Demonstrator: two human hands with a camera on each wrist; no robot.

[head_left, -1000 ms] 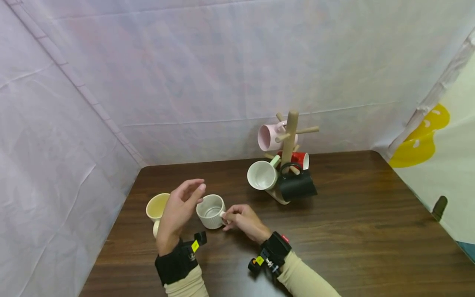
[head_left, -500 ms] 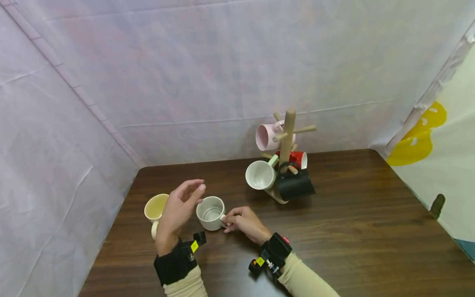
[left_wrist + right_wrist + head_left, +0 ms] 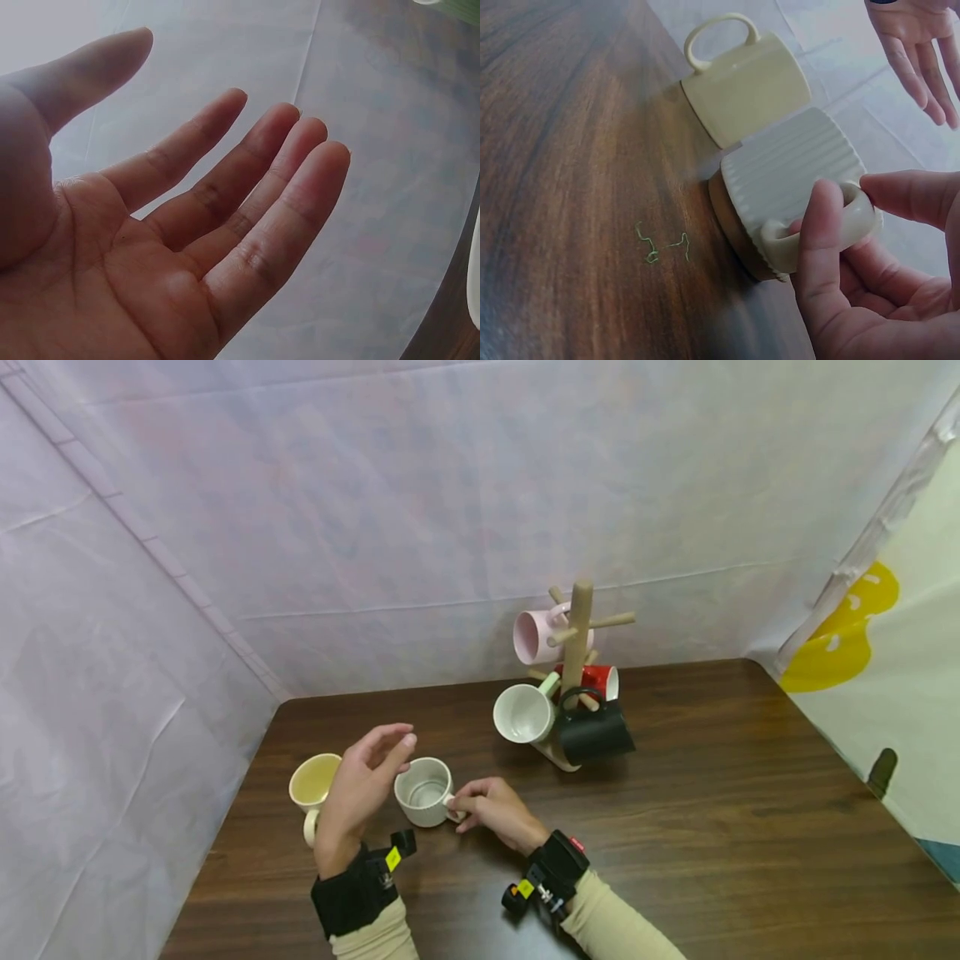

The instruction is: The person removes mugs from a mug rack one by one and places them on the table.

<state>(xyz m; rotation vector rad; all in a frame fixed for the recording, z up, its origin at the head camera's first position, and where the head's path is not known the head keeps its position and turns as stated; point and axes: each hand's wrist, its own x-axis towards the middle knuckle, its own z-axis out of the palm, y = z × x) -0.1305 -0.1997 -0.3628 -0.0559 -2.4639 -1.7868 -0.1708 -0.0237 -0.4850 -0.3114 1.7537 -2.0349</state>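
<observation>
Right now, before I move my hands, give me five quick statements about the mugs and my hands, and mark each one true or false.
1. The right hand holds the ribbed mug by its handle. True.
2. The pink mug and the black mug hang on the wooden rack. True.
3. The black mug hangs higher than the pink mug. False: it hangs lower.
4. The left hand holds nothing. True.
5. The ribbed mug hangs on the wooden rack. False: it is off it, in the right hand.

Mug handle [image 3: 859, 226] in right hand [image 3: 881, 296]
</observation>
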